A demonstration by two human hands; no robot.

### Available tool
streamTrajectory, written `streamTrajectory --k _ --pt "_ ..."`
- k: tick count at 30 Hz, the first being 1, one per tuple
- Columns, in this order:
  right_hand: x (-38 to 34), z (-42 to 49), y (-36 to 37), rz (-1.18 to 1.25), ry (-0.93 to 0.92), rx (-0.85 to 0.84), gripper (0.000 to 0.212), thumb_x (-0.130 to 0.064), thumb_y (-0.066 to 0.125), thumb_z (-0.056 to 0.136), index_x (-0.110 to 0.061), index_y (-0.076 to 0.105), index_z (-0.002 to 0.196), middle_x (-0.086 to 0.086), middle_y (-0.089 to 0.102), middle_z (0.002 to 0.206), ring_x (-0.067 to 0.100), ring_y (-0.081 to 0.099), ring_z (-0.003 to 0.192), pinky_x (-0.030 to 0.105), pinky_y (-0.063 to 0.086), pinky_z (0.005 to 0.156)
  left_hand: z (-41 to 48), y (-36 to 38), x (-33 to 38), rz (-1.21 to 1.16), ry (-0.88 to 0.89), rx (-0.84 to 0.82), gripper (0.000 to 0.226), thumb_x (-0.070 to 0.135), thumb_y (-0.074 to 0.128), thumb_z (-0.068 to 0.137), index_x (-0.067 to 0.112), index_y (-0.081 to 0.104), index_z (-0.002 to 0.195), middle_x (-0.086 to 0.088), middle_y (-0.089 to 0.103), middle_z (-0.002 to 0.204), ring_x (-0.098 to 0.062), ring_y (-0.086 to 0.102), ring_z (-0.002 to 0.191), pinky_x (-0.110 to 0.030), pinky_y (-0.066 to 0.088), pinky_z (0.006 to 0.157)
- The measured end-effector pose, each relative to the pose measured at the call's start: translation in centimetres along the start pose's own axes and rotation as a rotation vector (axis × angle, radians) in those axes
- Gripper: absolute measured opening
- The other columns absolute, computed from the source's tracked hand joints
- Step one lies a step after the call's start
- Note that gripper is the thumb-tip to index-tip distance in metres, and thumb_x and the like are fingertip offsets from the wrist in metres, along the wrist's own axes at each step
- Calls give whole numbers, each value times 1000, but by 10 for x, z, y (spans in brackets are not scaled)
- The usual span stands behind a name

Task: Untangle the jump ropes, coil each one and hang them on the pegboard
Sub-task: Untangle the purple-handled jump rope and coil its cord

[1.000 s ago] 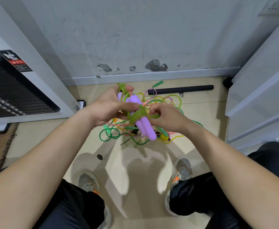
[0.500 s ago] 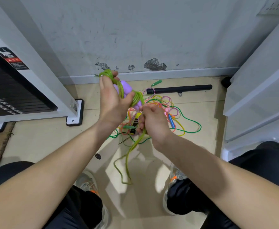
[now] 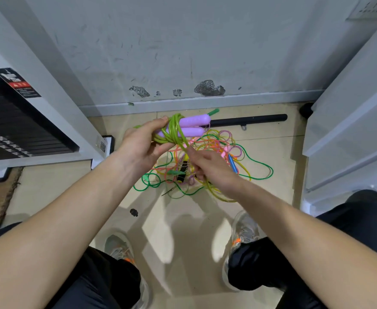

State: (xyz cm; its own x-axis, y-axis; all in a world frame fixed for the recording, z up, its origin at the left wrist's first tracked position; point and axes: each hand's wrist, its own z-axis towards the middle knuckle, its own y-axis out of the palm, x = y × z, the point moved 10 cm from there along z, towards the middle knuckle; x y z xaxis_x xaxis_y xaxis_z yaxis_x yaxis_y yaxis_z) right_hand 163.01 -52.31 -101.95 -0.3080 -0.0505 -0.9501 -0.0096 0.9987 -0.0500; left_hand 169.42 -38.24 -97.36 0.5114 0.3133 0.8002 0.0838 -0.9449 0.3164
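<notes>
Your grey shoes (image 3: 245, 230) flank the tiled floor (image 3: 183, 221), where a tangle of coloured jump ropes (image 3: 216, 141) lies beneath your hands, a black bar (image 3: 250, 120) beyond it along the scuffed wall (image 3: 183, 52). Your right hand (image 3: 212, 166), fingers curled, pinches a strand of the green rope (image 3: 174, 130). Your left hand (image 3: 142, 148) is clamped on its coil and both purple handles (image 3: 194, 121), above the tangle.

Both bare forearms reach forward, converging. The left hand (image 3: 141, 148), held higher, curls its fingers round the coiled green rope (image 3: 174, 129). The right hand (image 3: 212, 167), just below, pinches that rope's loose strand.
</notes>
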Motion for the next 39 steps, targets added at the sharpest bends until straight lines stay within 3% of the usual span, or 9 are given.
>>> streamTrajectory --k 6,9,13,19,22,25,30,33,39 --pt "-32 6 -25 -237 -112 -263 9 -23 79 78 -25 72 72 -5 58 70 9 48 66 21 40 61 -6 18 10 285 7 -265 36 4 68 87 10 54 119 -3 67 91 -15 70 68 -34 60 54" --pt "-41 14 -38 -428 -152 -155 16 -18 85 78 -16 70 76 0 62 71 11 51 67 32 41 66 -3 18 19 582 161 -264 53 2 77 80 16 51 123 -3 59 102 -15 66 71 -42 62 64" --pt "-55 12 -52 -1022 -118 148 41 -57 76 75 -24 53 66 -10 54 64 10 48 63 32 35 59 1 24 27 886 424 -221 72 23 90 65 22 46 123 1 55 107 -15 59 81 -40 58 75" --pt "-44 7 -38 -426 -1 126 25 -25 64 89 -19 54 68 -3 53 64 17 51 56 44 52 64 -12 37 46 997 806 -74 65 13 84 73 10 45 125 -1 46 119 -11 48 103 -2 33 83" --pt "-45 3 -25 -263 1 111 12 -16 53 93 -12 61 84 -2 55 61 14 48 44 52 57 69 -10 24 54 891 847 19 61 16 81 72 11 44 121 -2 46 117 -16 50 104 -11 38 88" --pt "-48 -6 -13 -162 -53 174 11 -21 51 100 -20 61 105 -11 54 55 12 49 45 39 52 62 -17 15 66 763 916 118 59 18 80 73 15 43 119 -4 47 117 -19 52 106 -25 44 94" --pt "-51 -26 14 -129 -229 273 18 -32 47 105 -25 61 96 -13 52 56 13 58 56 27 46 56 -6 -5 54 375 677 166 60 24 83 71 32 43 115 3 49 114 -21 61 103 -46 57 87" --pt "-44 -27 20 -57 -250 254 24 -30 41 107 -20 62 100 -16 49 59 12 51 55 30 49 58 6 -10 32 117 389 135 56 10 77 83 17 40 125 -2 54 114 -13 66 77 -38 61 71" --pt "-54 -16 8 -72 -252 87 34 -27 40 108 -12 63 87 -2 41 58 13 45 54 18 37 52 13 -8 6 -36 50 16 21 10 70 90 -4 64 103 -12 74 85 -23 74 80 -34 61 62"
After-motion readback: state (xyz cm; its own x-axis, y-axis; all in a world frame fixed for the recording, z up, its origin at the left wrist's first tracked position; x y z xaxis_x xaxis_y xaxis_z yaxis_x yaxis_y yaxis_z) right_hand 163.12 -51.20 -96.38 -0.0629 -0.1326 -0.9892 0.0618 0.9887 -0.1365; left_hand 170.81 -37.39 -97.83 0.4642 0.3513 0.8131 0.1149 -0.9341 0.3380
